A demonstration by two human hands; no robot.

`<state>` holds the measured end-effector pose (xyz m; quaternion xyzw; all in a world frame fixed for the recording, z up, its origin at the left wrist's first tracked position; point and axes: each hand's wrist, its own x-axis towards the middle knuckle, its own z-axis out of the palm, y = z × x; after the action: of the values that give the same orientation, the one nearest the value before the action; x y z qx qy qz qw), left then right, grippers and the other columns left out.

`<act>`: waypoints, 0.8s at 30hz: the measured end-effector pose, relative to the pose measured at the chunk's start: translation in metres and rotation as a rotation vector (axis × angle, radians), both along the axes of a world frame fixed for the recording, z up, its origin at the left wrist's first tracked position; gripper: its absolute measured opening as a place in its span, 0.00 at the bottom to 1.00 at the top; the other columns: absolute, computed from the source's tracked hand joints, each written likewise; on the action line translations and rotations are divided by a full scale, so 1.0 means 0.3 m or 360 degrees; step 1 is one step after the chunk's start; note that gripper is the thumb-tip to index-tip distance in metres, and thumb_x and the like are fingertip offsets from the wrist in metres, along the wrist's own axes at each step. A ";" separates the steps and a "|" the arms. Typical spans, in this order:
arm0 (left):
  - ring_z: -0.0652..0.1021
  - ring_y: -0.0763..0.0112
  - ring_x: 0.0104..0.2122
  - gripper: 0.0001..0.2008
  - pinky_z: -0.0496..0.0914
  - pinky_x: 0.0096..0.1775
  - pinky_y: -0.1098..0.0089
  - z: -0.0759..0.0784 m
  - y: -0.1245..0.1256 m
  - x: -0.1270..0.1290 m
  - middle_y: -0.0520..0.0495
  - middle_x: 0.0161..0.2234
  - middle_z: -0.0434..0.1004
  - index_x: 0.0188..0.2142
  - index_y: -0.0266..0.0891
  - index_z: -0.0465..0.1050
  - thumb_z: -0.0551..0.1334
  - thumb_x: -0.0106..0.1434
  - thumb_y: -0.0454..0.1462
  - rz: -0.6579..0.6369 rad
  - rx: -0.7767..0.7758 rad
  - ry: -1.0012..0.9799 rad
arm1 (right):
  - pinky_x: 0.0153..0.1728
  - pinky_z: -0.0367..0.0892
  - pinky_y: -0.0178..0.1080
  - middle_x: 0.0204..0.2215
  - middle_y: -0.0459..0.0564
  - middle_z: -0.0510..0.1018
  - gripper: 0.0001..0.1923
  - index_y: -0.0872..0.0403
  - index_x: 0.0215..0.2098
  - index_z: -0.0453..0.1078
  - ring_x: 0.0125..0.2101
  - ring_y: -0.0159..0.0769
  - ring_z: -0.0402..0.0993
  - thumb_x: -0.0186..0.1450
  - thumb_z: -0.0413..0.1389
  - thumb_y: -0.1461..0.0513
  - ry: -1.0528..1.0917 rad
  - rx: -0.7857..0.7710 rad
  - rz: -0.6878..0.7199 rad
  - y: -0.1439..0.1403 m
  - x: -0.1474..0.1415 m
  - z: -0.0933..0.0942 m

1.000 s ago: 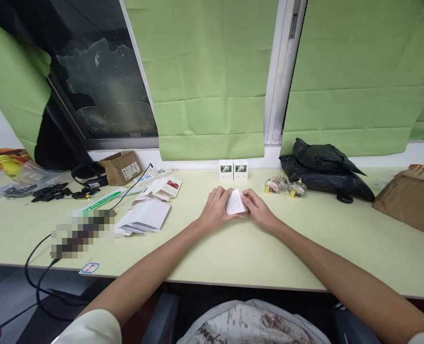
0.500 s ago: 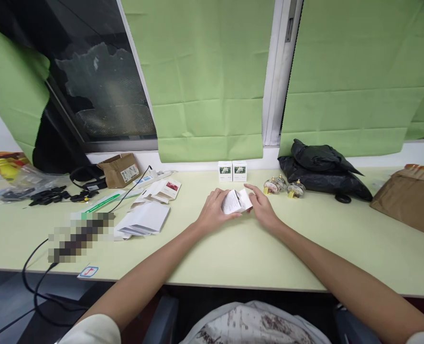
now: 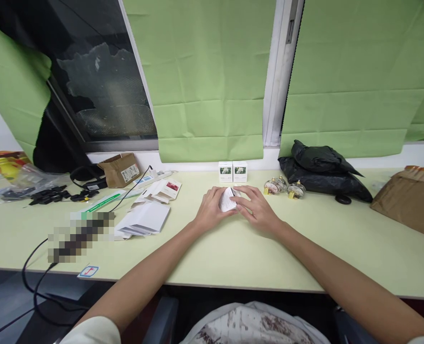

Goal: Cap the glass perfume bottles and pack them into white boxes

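Note:
A small white carton with fine print on its side is tilted between my hands above the middle of the table. My left hand wraps round its left side, thumb below and fingers behind. On the right end, my right hand closes its fingers over the carton and covers the flap there. What is inside the carton cannot be seen. Beyond my hands, two white boxes with a green and white picture stand side by side. Several round glass bottles with gold tops stand to the right of my right hand.
Flattened white cartons lie on the table at left, near a cable and a pixelated object. An open brown box stands behind them. Black plastic bags and a large brown carton occupy the right side.
My right hand has moved left and closed over the carton's right end. The white flap that stuck out there is now covered by my fingers. My left hand keeps its hold.

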<state>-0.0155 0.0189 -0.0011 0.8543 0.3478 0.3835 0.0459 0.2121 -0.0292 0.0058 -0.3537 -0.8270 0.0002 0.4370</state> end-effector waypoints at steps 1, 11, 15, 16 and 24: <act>0.73 0.53 0.56 0.37 0.66 0.57 0.53 0.000 0.002 -0.001 0.42 0.57 0.70 0.64 0.48 0.63 0.71 0.61 0.54 0.0007 0.0003 -0.0002 | 0.66 0.59 0.63 0.64 0.49 0.73 0.17 0.40 0.60 0.74 0.65 0.54 0.61 0.75 0.52 0.56 0.0007 0.0008 -0.0014 0.006 0.003 -0.002; 0.72 0.53 0.56 0.40 0.67 0.57 0.54 -0.003 0.013 -0.010 0.42 0.56 0.70 0.63 0.47 0.64 0.73 0.58 0.56 -0.0002 -0.0041 -0.0047 | 0.58 0.64 0.55 0.50 0.53 0.79 0.15 0.44 0.56 0.73 0.55 0.51 0.68 0.77 0.49 0.56 0.0160 -0.0138 -0.0066 0.023 0.016 -0.034; 0.72 0.52 0.55 0.40 0.67 0.56 0.53 -0.008 0.017 -0.011 0.42 0.56 0.70 0.64 0.48 0.64 0.73 0.58 0.57 0.0034 -0.0046 -0.0038 | 0.54 0.65 0.52 0.45 0.53 0.79 0.13 0.46 0.47 0.75 0.50 0.49 0.71 0.76 0.49 0.54 0.0305 -0.0215 -0.0016 0.012 -0.004 -0.024; 0.72 0.52 0.55 0.40 0.67 0.56 0.53 -0.009 0.019 -0.012 0.42 0.56 0.70 0.64 0.48 0.64 0.73 0.58 0.57 0.0052 -0.0043 -0.0034 | 0.54 0.65 0.52 0.44 0.52 0.79 0.13 0.47 0.44 0.75 0.49 0.48 0.71 0.76 0.49 0.54 0.0343 -0.0239 -0.0003 0.013 -0.005 -0.021; 0.72 0.49 0.56 0.42 0.65 0.56 0.51 -0.006 0.007 -0.008 0.41 0.57 0.70 0.67 0.50 0.62 0.74 0.58 0.55 0.0018 0.0099 0.0195 | 0.43 0.65 0.42 0.32 0.46 0.75 0.16 0.50 0.32 0.70 0.38 0.40 0.71 0.73 0.54 0.51 0.0675 -0.0777 0.0130 0.057 0.005 -0.062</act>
<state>-0.0180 0.0208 -0.0028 0.8752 0.3427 0.3414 -0.0044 0.2136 -0.0120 -0.0128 -0.4066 -0.7065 0.2897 0.5016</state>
